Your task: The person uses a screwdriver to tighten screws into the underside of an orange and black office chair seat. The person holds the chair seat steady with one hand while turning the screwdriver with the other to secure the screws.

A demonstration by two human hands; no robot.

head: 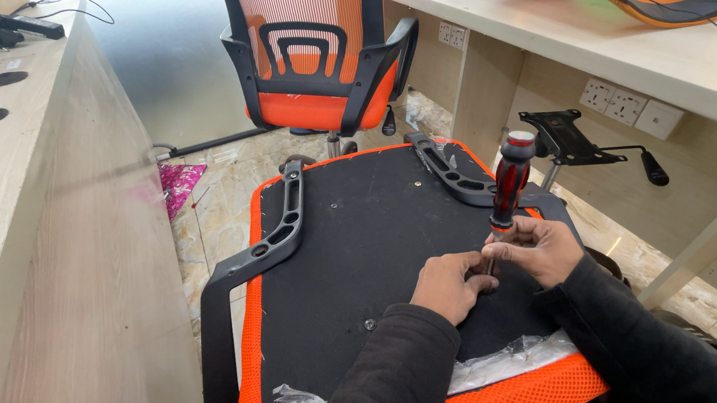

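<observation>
My right hand (540, 249) is closed around the lower shaft of the screwdriver (508, 187), just under the red-black handle, so the tool stands upright. Left hand (448, 284) has fingers pinched together at the tip, steadying it on the spot; the screw itself is hidden under my fingers. The seat (362, 244) lies upside down, black underside up, so the mounting holes face me. Both armrests (271, 244) are bolted along its edges. An assembled chair (315, 50) stands beyond; the base plate (565, 136) lies to the right.
</observation>
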